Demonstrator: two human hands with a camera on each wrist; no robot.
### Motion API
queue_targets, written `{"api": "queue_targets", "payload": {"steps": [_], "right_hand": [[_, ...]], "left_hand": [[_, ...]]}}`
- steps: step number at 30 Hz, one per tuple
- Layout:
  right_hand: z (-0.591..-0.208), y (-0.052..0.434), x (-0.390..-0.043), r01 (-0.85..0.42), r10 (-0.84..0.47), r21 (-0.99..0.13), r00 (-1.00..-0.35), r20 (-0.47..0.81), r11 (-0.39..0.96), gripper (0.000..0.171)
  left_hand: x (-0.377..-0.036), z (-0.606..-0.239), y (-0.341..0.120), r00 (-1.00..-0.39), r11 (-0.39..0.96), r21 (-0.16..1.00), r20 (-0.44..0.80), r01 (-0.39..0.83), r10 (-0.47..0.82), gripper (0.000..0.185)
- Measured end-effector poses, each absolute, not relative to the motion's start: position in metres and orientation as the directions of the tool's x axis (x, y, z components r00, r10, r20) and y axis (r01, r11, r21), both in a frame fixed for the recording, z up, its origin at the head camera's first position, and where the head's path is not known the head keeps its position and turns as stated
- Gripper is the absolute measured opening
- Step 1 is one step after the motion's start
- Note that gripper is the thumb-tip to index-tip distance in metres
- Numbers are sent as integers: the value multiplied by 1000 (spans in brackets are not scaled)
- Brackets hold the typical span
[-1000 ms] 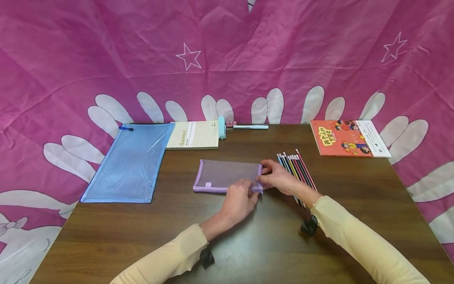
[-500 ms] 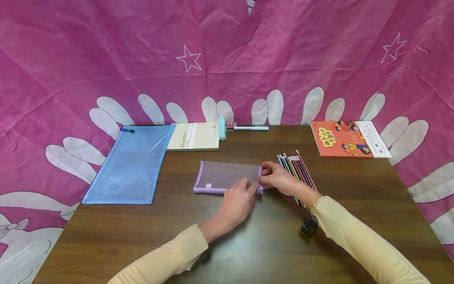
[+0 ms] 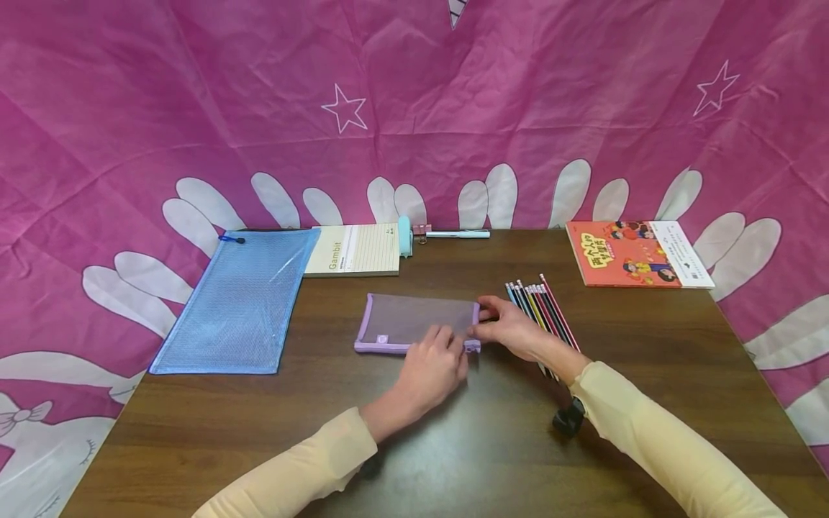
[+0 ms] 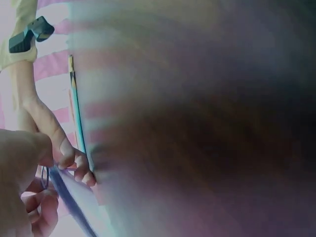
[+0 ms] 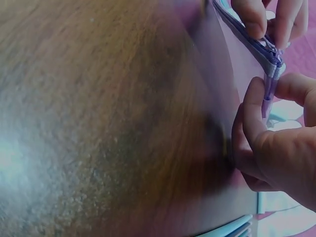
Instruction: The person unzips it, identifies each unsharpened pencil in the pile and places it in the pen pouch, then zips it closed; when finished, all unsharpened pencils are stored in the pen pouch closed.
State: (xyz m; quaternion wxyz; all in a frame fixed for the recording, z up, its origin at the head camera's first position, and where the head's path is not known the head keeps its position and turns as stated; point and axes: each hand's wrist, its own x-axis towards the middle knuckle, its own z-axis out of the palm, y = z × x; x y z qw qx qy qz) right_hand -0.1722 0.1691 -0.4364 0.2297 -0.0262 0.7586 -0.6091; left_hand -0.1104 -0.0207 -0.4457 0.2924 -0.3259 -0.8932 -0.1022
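A flat purple mesh pouch (image 3: 414,318) lies in the middle of the brown table (image 3: 453,446). My right hand (image 3: 482,327) pinches the pouch's right end; the right wrist view shows its thumb and finger on the purple end tab (image 5: 269,91). My left hand (image 3: 453,342) grips the pouch's near zipper edge just left of that, with its fingertips (image 5: 256,19) curled over the edge. A row of several coloured pencils (image 3: 540,302) lies just right of my right hand, partly under its wrist.
A large blue mesh pouch (image 3: 233,298) lies at the left. At the back edge lie a Gambit notebook (image 3: 355,250), a pale blue object (image 3: 405,234), a binder clip (image 3: 421,229) and a pen (image 3: 456,232). A red book (image 3: 637,253) lies at the back right.
My left hand's fingers have slid a little leftwards along the pouch's near edge. My right hand keeps its hold on the right end.
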Motion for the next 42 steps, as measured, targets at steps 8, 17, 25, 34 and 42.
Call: {"api": "queue_targets", "payload": {"steps": [8,17,25,34,42], "right_hand": [[-436,170,-171,274,-349,-940,-877,-331,203,84],[-439,168,-168,299,-401,-942,-853,-335,151,86],[-438,182,-171,183,-495,-971,-836,-237,156,83],[-430,198,-176,195,-503,-960,-821,-272,200,84],[-429,205,-179,181,-506,-959,-819,-270,218,80]], "left_hand": [[-113,-447,-23,-596,746,-3,599,666,534,14],[-114,-446,-28,-605,719,28,563,694,562,14],[-117,-447,-58,-646,711,112,531,695,548,11],[-117,-444,-126,-718,790,116,511,602,473,10],[-109,-441,-160,-776,849,129,493,512,393,10]]}}
